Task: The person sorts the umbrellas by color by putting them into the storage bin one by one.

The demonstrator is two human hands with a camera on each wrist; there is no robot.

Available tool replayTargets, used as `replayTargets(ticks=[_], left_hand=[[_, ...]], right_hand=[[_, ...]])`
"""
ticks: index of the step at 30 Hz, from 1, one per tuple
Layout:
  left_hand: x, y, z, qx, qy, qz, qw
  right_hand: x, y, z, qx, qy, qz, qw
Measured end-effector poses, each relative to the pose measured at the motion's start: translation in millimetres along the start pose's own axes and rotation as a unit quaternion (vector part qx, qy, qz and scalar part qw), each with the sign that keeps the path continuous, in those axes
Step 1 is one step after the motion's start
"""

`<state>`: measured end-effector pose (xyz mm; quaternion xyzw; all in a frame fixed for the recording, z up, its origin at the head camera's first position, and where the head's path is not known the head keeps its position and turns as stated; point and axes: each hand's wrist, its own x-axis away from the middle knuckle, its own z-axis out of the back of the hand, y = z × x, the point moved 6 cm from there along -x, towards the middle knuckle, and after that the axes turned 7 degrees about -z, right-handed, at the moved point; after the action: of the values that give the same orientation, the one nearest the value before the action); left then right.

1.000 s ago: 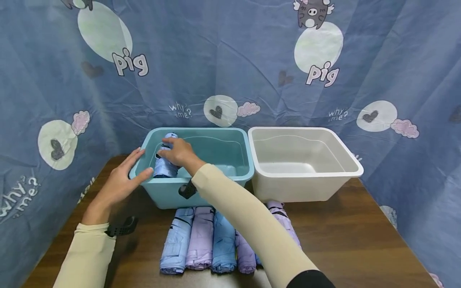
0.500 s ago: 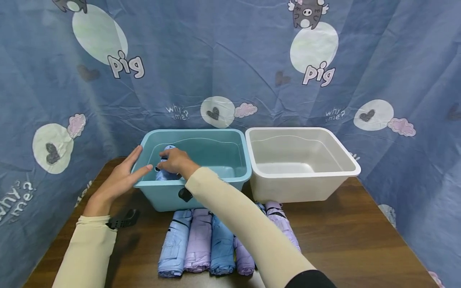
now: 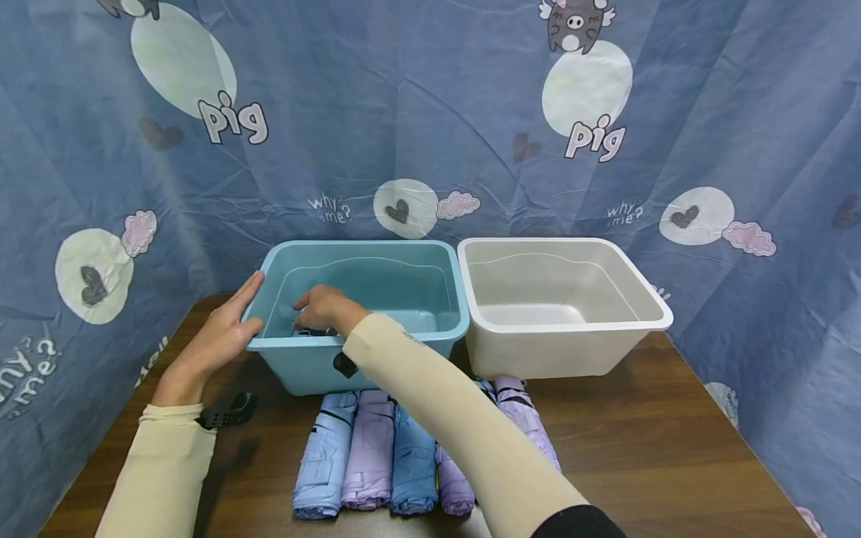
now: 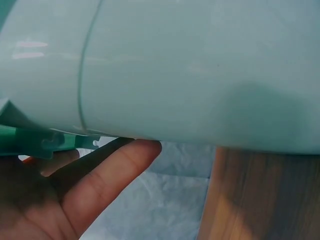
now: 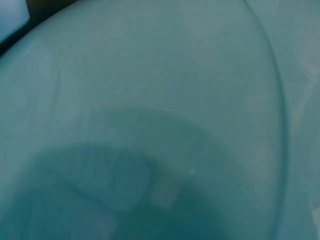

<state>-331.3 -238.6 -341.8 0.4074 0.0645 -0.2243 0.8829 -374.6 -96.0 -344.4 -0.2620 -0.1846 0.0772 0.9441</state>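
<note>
My left hand [image 3: 218,336] rests on the left rim of a teal plastic bin [image 3: 303,373], fingers straight along its side and thumb at the front corner. In the left wrist view, a straight digit of this hand [image 4: 107,186] touches the bin's edge. Inside the bin, at its left end, my right hand [image 3: 327,308] reaches down with bent fingers. It holds a blue rolled fabric bundle, like a folded umbrella, mostly hidden by the hand and front wall. Only teal bin wall [image 5: 165,85] and a hand-shaped shadow show in the right wrist view; the hand is out of sight.
To the right stands a white bin [image 3: 538,351], close beside the teal one. In front lie several rolled bundles in a row, among them a light blue one [image 3: 324,457] and a lilac one [image 3: 368,452]. My right forearm crosses over some. A patterned blue curtain [image 3: 430,112] hangs behind.
My right hand has lowered the blue bundle deeper into the teal bin, so it has mostly dropped from sight. The left thumb has come down onto the rim.
</note>
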Motion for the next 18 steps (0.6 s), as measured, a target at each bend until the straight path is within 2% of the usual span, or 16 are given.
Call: replayTargets(ticks=[3,10,14,18], left_hand=[[1.4,0.1,1.6,0.0,-0.001,0.003,1.0],[1.4,-0.7,2.4,0.0,-0.012,0.018,0.9998],[0.8,-2.0,2.1,0.003,-0.012,0.017,0.9998],[-0.2,-2.1,2.4,0.007,-0.003,0.007,0.9999]], right_hand=[[-1.6,-3,-2,0.024,-0.006,0.003,0.9997],[2.0,-3,7,-0.008,-0.016,-0.005,0.9998],[10.2,3,21,-0.036,-0.019,0.02,0.999],[24.1,16,37,-0.039,-0.011,0.059,0.9974]])
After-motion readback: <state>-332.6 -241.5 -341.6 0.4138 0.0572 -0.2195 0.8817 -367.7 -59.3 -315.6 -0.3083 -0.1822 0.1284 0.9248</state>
